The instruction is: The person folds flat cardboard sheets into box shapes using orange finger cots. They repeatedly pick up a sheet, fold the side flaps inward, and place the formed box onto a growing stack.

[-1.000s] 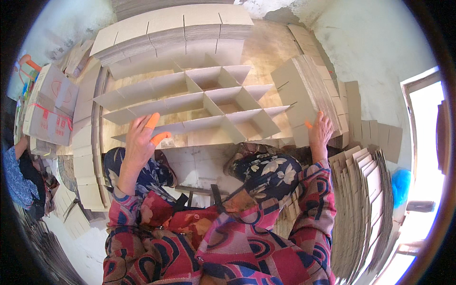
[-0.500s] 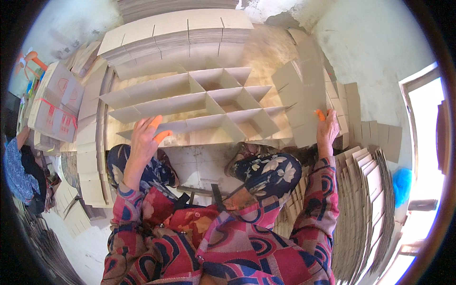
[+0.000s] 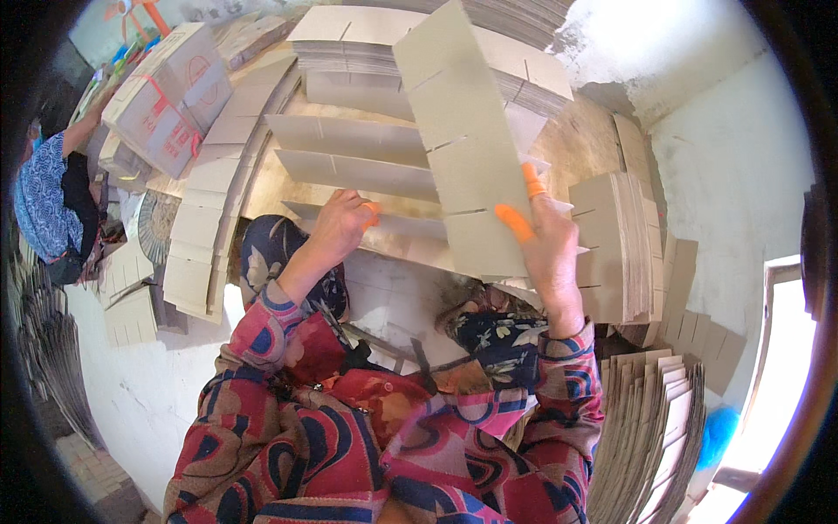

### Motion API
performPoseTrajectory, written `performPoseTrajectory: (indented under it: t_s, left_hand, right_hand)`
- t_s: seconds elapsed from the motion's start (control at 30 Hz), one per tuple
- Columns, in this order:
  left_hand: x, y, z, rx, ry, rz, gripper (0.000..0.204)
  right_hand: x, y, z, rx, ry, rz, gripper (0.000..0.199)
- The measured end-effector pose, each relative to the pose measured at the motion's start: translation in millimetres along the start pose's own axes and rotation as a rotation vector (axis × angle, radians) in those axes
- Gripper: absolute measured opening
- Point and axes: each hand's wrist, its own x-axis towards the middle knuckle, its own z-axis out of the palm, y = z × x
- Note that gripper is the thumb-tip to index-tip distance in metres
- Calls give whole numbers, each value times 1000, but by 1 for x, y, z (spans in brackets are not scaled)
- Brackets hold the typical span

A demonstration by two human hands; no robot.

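Note:
In my right hand is a long slotted cardboard divider strip, raised at a slant above the work board. Orange covers sit on that hand's thumb and a finger, pressed against the strip's right edge. My left hand, also with an orange finger cover, is closed at the upper edge of the nearest standing divider strip. Behind it stand other parallel divider strips, on edge and spaced apart. The raised strip hides most of the crossing pieces at their right end.
Flat slotted cardboard stacks lie at the back, on the right and on the left. More cardboard sheets stand beside my right arm. A taped carton is at the far left, near another person's blue patterned sleeve.
My right hand has brought a cardboard strip from the right-hand stack over the standing strips. My left hand has closed at the nearest strip. The view has swung to the right.

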Motion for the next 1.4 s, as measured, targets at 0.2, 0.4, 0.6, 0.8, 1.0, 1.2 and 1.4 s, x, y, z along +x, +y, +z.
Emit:
performPoseTrajectory:
  t_s: [0.2, 0.4, 0.6, 0.8, 1.0, 1.2, 1.4]
  left_hand:
    - [-1, 0, 1, -44, 38, 15, 19]
    - [2, -1, 5, -54, 70, 32, 17]
    - [4, -3, 3, -38, 16, 3, 16]
    - [6, -3, 4, -53, 16, -9, 15]
    - [5, -8, 8, -41, 7, -13, 18]
    - [10, 5, -4, -8, 20, -30, 35]
    - [0, 6, -20, 19, 157, -73, 53]
  right_hand:
    - [13, -12, 31, 73, -124, -41, 55]
    - [17, 4, 53, 3, -177, -117, 55]
    - [27, -1, 62, 26, -287, -118, 53]
    - [35, 10, 86, -109, -464, -143, 51]
    - [12, 31, 125, -445, -703, -132, 72]
    - [5, 56, 65, -359, -82, -181, 48]
    - [-50, 184, -68, -1048, 156, 152, 39]
